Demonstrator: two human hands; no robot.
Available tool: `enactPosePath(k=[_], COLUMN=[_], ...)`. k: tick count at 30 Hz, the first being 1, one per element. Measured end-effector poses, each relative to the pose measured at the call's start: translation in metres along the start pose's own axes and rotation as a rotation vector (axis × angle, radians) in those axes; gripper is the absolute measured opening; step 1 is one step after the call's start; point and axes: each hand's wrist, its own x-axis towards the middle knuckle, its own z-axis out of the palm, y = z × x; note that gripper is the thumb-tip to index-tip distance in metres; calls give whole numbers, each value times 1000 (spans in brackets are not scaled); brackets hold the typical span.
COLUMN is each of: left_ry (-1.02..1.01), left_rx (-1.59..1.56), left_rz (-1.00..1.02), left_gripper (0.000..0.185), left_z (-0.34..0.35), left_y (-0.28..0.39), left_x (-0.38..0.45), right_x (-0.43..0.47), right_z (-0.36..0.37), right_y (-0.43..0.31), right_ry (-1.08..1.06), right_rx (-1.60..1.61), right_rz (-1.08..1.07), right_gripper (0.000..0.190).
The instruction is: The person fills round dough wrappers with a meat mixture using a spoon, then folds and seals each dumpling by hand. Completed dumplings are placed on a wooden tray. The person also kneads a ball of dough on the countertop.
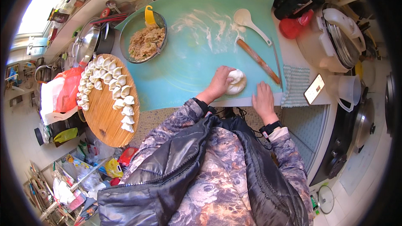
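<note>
A lump of white dough [237, 84] rests near the front edge of a turquoise silicone mat [188, 69]. My left hand [219, 81] lies against the dough's left side, fingers curled over it. To the right of the dough, my right hand [263, 98] is at the mat's front edge, holding nothing, its fingers slightly apart. A floured wooden rolling pin [259, 61] lies diagonally beyond it, beside a pair of metal chopsticks [276, 62]. A white ladle [246, 19] lies farther back, near smeared flour [213, 28].
A glass bowl [122, 42] of minced filling [145, 42] holds a yellow spoon [150, 15]. Folded dumplings [116, 81] line a round wooden board [105, 113] at left. On the right are a patterned cloth [295, 84], a phone [314, 89], a plastic jug [348, 91] and a pressure cooker [317, 44].
</note>
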Motion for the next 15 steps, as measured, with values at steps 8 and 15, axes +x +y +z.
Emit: enactPosePath(k=[8, 15], left_ry=[-22, 214], left_rx=[-113, -351], left_rz=[-87, -326], left_gripper=[37, 33], left_z=[-5, -11], left_y=[-10, -6], left_x=[3, 7], right_x=[4, 15], right_z=[-5, 6], right_y=[20, 27], right_ry=[-52, -44], right_rx=[-333, -341], right_rz=[-365, -420], right_gripper=[29, 9])
